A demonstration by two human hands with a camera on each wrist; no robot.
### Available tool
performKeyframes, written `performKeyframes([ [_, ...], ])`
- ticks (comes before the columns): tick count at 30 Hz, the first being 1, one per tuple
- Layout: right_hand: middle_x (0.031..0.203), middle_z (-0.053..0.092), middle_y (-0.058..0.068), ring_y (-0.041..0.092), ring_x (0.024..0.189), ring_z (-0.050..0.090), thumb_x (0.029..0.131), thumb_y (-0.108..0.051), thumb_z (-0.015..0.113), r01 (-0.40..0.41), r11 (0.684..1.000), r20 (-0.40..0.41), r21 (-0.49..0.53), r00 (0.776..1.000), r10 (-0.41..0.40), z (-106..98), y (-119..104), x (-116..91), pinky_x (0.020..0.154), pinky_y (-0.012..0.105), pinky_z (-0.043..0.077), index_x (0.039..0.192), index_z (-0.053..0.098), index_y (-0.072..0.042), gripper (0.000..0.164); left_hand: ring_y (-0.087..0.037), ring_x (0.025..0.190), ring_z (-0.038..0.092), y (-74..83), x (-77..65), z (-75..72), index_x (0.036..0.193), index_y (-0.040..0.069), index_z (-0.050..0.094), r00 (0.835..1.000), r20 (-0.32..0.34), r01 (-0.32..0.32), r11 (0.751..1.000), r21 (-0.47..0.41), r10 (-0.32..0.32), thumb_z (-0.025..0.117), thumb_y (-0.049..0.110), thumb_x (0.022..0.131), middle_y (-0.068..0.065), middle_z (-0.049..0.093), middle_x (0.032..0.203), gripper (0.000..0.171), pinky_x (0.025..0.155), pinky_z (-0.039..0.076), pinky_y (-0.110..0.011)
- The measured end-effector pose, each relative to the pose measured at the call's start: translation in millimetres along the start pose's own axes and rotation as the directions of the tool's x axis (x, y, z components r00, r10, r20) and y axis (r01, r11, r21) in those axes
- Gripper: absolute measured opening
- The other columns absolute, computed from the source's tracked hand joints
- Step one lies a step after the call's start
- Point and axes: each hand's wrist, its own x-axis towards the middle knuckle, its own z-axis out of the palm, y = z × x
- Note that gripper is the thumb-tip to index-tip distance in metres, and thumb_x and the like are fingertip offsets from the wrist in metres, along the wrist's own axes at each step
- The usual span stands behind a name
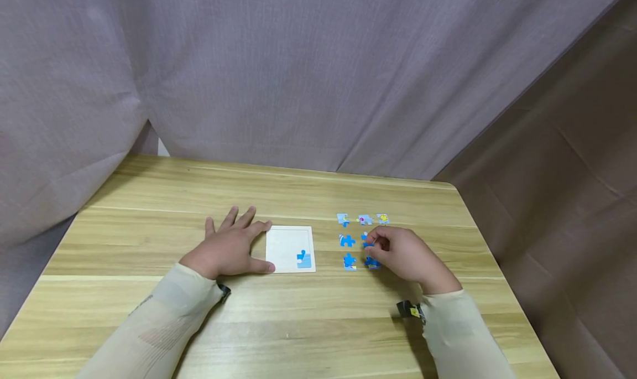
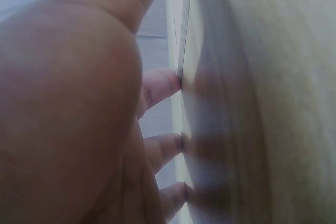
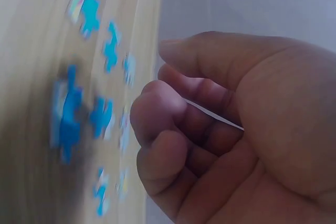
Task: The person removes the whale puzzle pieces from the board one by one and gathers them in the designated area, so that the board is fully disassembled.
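Observation:
My left hand (image 1: 226, 250) lies with spread fingers at the left side of a pale square puzzle tray (image 1: 283, 243). Its thumb touches the near left corner and its index finger the far one. A blue puzzle piece (image 1: 304, 260) sits in the tray's near right corner. My right hand (image 1: 400, 252) hovers over the loose pieces with bent fingers, a gap between thumb and index finger, and nothing in its grasp. Close to its fingertips are a dark blue piece (image 3: 68, 119) and a smaller-looking blue piece (image 3: 101, 117). In the head view the hand partly covers both.
Loose pieces lie in rows right of the tray, among them a sun piece (image 1: 382, 218), a pink-swirl piece (image 1: 365, 219) and a striped blue piece (image 1: 347, 240). A wooden table (image 1: 298, 323) bears everything. Grey curtains (image 1: 259, 80) hang behind and to the right.

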Motion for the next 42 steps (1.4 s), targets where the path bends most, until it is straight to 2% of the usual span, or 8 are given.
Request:
performKeyframes([
  [9, 0.088, 0.071, -0.012, 0.006, 0.071, 0.060, 0.104, -0.022, 0.081, 0.148, 0.989, 0.060, 0.018, 0.987, -0.149, 16.6, -37.2, 16.1, 0.067, 0.025, 0.051, 0.108, 0.079, -0.018, 0.005, -0.055, 0.174, 0.001, -0.5, 0.3, 0.3, 0.174, 0.035, 0.043, 1.000, 0.000, -0.002, 1.000, 0.001, 0.002, 0.084, 0.078, 0.087, -0.014, 0.013, 0.190, 0.106, 0.122, -0.004, -0.095],
  [17, 0.085, 0.067, -0.011, 0.008, 0.078, 0.060, 0.102, -0.019, 0.083, 0.250, 0.968, 0.110, 0.002, 0.962, -0.249, 43.9, -72.2, 29.2, 0.076, 0.027, 0.053, 0.105, 0.077, -0.020, 0.007, -0.055, 0.174, 0.001, 0.4, -0.7, -0.8, 0.174, 0.033, 0.045, 1.000, -0.004, -0.006, 1.000, 0.008, 0.006, 0.084, 0.077, 0.087, -0.015, 0.014, 0.190, 0.106, 0.122, -0.003, -0.095],
  [22, 0.093, 0.068, -0.007, 0.011, 0.087, 0.060, 0.101, -0.020, 0.084, 0.302, 0.951, 0.108, -0.073, 0.950, -0.293, 55.3, -94.2, 37.2, 0.086, 0.031, 0.055, 0.119, 0.080, -0.014, 0.020, -0.056, 0.174, 0.003, -0.2, 0.2, -3.2, 0.174, 0.034, 0.044, 1.000, -0.018, -0.011, 1.000, 0.028, 0.012, 0.082, 0.081, 0.086, -0.016, 0.015, 0.190, 0.106, 0.121, -0.001, -0.096],
  [27, 0.100, 0.070, 0.001, 0.012, 0.089, 0.060, 0.100, -0.023, 0.086, 0.260, 0.962, 0.128, -0.083, 0.960, -0.248, 62.1, -99.9, 36.8, 0.089, 0.034, 0.056, 0.129, 0.081, -0.013, 0.031, -0.056, 0.174, 0.003, 1.5, 1.2, -0.2, 0.174, 0.034, 0.044, 1.000, -0.007, -0.011, 1.000, 0.022, 0.011, 0.082, 0.080, 0.087, -0.015, 0.015, 0.190, 0.106, 0.121, -0.002, -0.096],
  [31, 0.101, 0.068, -0.001, 0.011, 0.090, 0.059, 0.098, -0.025, 0.090, 0.225, 0.969, 0.124, -0.106, 0.970, -0.211, 68.4, -94.3, 34.5, 0.091, 0.035, 0.057, 0.132, 0.082, -0.013, 0.037, -0.056, 0.174, 0.003, 1.9, 3.7, 3.2, 0.174, 0.035, 0.044, 1.000, 0.003, -0.015, 1.000, 0.022, 0.015, 0.081, 0.081, 0.087, -0.015, 0.015, 0.190, 0.105, 0.121, -0.001, -0.096],
  [37, 0.097, 0.063, -0.003, 0.009, 0.084, 0.056, 0.098, -0.024, 0.088, 0.240, 0.962, 0.103, -0.128, 0.968, -0.228, 75.6, -90.4, 35.1, 0.083, 0.029, 0.053, 0.125, 0.084, -0.015, 0.028, -0.055, 0.174, 0.003, 1.0, 3.8, 4.0, 0.174, 0.037, 0.044, 1.000, -0.002, -0.004, 1.000, 0.014, 0.004, 0.082, 0.081, 0.086, -0.014, 0.015, 0.190, 0.106, 0.122, -0.002, -0.096],
  [42, 0.097, 0.063, -0.003, 0.010, 0.085, 0.057, 0.098, -0.023, 0.088, 0.249, 0.961, 0.096, -0.120, 0.966, -0.239, 78.9, -92.5, 37.0, 0.084, 0.030, 0.053, 0.122, 0.084, -0.014, 0.026, -0.055, 0.174, 0.004, -2.2, 1.3, 2.1, 0.174, 0.037, 0.044, 1.000, -0.013, 0.000, 1.000, 0.014, 0.000, 0.082, 0.081, 0.086, -0.014, 0.015, 0.190, 0.105, 0.122, -0.002, -0.096],
])
